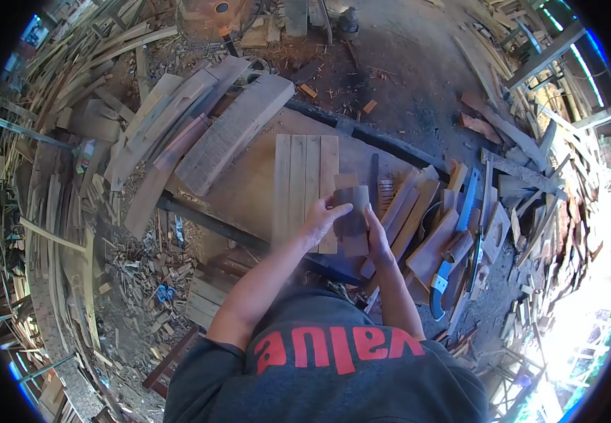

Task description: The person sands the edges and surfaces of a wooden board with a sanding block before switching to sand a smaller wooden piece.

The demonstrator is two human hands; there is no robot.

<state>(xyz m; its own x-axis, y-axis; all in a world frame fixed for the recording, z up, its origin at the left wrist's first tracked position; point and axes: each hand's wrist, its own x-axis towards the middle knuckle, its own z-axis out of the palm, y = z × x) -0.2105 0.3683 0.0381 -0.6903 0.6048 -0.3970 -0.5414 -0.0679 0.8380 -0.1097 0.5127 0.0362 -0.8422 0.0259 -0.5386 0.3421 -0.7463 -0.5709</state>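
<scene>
Both hands are at a dark brown, sandpaper-like sheet (352, 220), which lies over a flat piece of pale wood (346, 180) showing at its far and near ends. My left hand (322, 220) grips the sheet's left side, thumb on top and the other fingers partly hidden. Along the opposite edge, my right hand (377, 236) is closed against the sheet. Just left of them, several narrow wooden boards (298, 183) lie side by side on the workbench (249, 176).
Right of my hands lie a brush (386, 194), wood offcuts (408, 204) and a blue-handled handsaw (438, 296). A thick timber beam (238, 134) rests across the bench's left part. Stacked planks (59, 190) and wood scraps (154, 261) cover the ground at the left.
</scene>
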